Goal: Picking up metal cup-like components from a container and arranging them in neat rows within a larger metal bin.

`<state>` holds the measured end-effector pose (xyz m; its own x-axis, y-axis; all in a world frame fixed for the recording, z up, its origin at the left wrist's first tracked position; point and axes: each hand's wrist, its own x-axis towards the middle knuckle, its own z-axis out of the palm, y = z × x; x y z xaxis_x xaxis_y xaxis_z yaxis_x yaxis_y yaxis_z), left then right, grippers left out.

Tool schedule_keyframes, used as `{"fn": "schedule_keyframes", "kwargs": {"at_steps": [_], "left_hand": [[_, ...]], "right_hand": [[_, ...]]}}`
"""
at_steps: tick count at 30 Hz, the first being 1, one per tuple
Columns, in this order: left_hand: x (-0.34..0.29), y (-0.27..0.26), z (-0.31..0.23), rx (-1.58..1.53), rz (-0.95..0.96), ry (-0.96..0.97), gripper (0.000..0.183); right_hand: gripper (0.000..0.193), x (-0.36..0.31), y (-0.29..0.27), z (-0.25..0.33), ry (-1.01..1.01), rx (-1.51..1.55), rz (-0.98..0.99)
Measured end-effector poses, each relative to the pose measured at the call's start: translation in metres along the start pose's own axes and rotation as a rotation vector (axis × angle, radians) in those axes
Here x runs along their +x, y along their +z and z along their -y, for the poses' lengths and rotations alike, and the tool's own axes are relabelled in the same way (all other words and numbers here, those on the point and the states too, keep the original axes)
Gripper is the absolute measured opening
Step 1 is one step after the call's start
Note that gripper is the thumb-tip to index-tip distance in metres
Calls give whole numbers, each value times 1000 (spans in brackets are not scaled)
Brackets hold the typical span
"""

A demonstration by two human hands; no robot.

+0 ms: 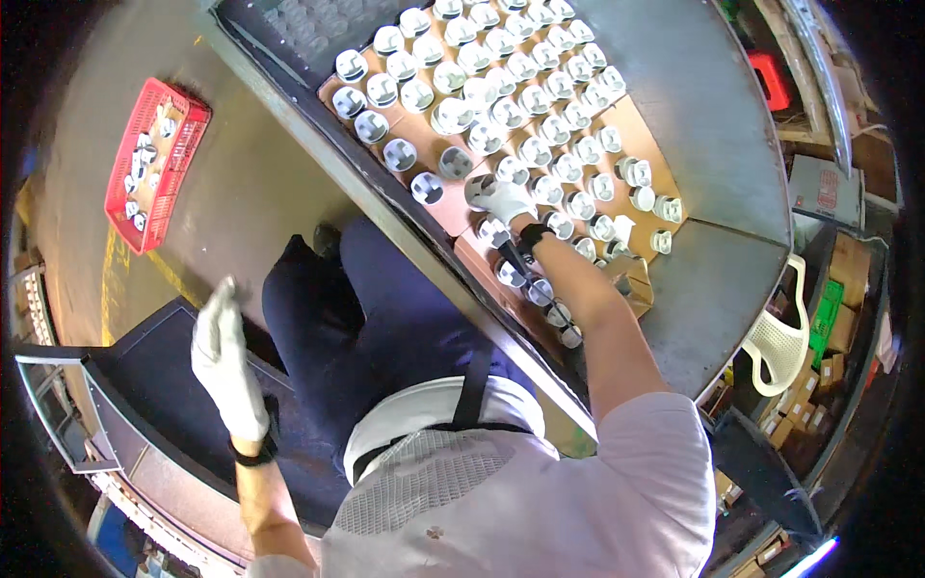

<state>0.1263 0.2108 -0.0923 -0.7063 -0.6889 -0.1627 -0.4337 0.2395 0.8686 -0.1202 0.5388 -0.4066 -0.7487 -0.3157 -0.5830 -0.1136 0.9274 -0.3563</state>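
While the left hand (pixel 224 361) hangs out over the floor side, well apart from the table, the right hand (pixel 507 200) is in among the rows of parts. Head view, only one. Left hand: white glove, fingers straight and lying together, palm flat, nothing in it; black wristband (pixel 252 451) below. Right hand: white glove, fingers bent in around a round metal part (pixel 477 190), mostly closed; cannot tell whether the part is lifted or resting on the cardboard. That part sits near the table's left edge, with a dull grey-topped part (pixel 455 162) just beside it. Dark band (pixel 531 236) on the right wrist too.

Many similar silvery cylindrical parts (pixel 535 151) stand in slanting rows on brown cardboard (pixel 647 135), itself flat on a grey metal table (pixel 723 144). Some have dark patches on top. Small open cardboard box (pixel 636 285) near the right forearm, on the table. Red plastic crate (pixel 185 159) on the floor to the left, cardboard and more of the parts inside. Right side, beyond the table: off-white plastic frame (pixel 779 332), green crate (pixel 826 316), grey box (pixel 826 188), red object (pixel 769 82), kind unclear; shelving there bends toward the dark rim
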Motion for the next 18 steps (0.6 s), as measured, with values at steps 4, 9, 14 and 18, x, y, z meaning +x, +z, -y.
{"fn": "schedule_keyframes", "kwargs": {"at_steps": [4, 9, 14, 18], "left_hand": [[27, 30, -53, -378, 163, 117, 34], [39, 96, -85, -331, 510, 369, 34], [43, 191, -41, -371, 649, 467, 32], [34, 238, -25, -1210, 1137, -100, 37]], "right_hand": [[28, -47, -52, -10, -47, 865, 203], [31, -114, -119, -10, -536, 269, -227], [31, -124, -142, -9, -354, 908, -74], [31, -140, -159, 19, -104, 1311, 11]]}}
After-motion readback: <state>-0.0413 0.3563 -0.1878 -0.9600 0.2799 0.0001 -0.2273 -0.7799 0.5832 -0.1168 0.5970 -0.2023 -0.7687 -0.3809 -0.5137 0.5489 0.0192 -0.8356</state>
